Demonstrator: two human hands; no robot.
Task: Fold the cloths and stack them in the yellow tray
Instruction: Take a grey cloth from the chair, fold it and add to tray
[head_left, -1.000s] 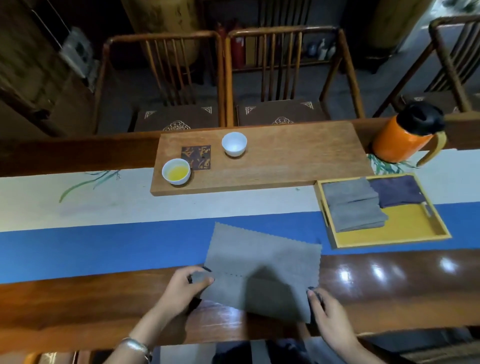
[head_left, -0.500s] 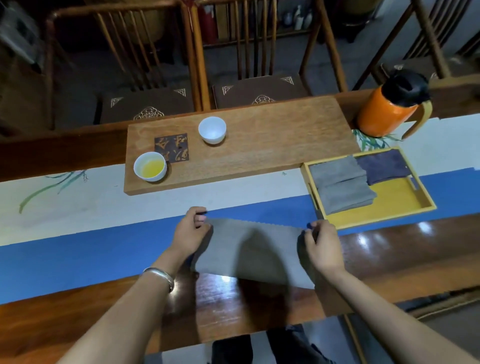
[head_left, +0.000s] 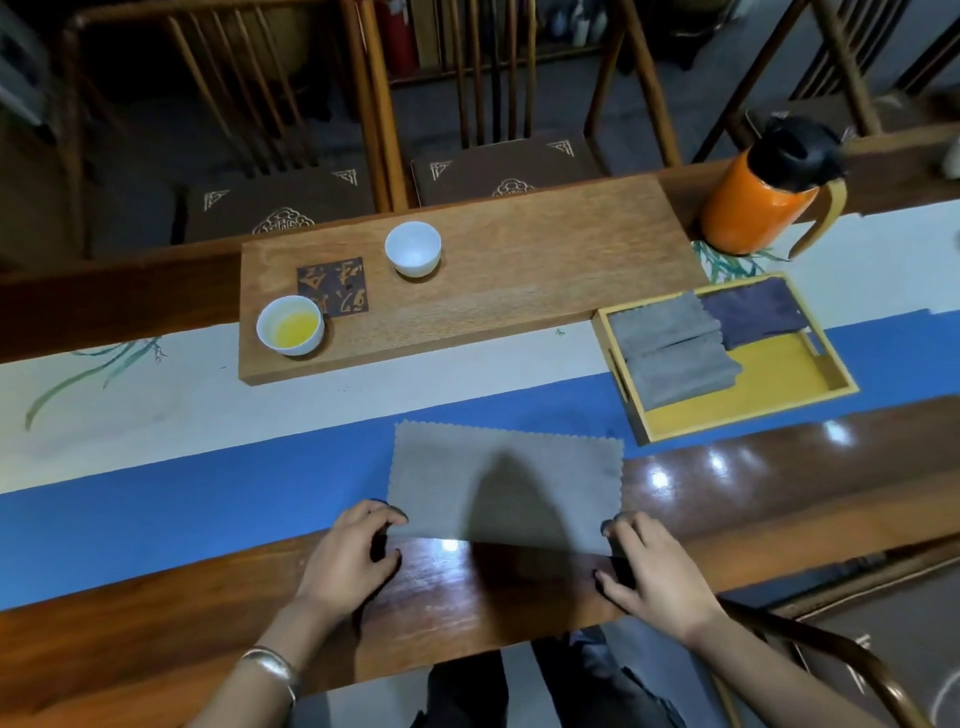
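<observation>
The cloth (head_left: 506, 486) lies flat as a wide rectangle just nearer the person than the tray (head_left: 748, 410) and to its left, half on the blue runner (head_left: 182, 514) and half on the bare table (head_left: 156, 639). It looks folded once, since its near edge is smooth while the far and side edges are zigzag. The flat lay suits a 2nd fold, which is probably the step in hand.

The left hand (head_left: 345, 558) sits at the cloth's near left corner, fingers curled, with the fingertips at the cloth edge; it seems to pinch the corner, though the contact is small and shaded. The right hand (head_left: 649, 564) is at the near right corner, well nearer the person than the tray, fingers bent over the edge, apparently gripping it too. Holding both near corners keeps the edge straight and ready to lift over.

Inside the tray, 2 folded grey cloths (head_left: 670, 358) fill the left side and 1 dark cloth (head_left: 753, 312) lies at the far right, leaving yellow floor bare at the near right. Stacking on the grey pile looks the likely end for this cloth.

A dark head shadow crosses the cloth's middle, hiding any crease there. How many layers it has cannot be told. The fingertips under the corners are hidden. Beyond the tray stands an orange flask (head_left: 753, 202).
</observation>
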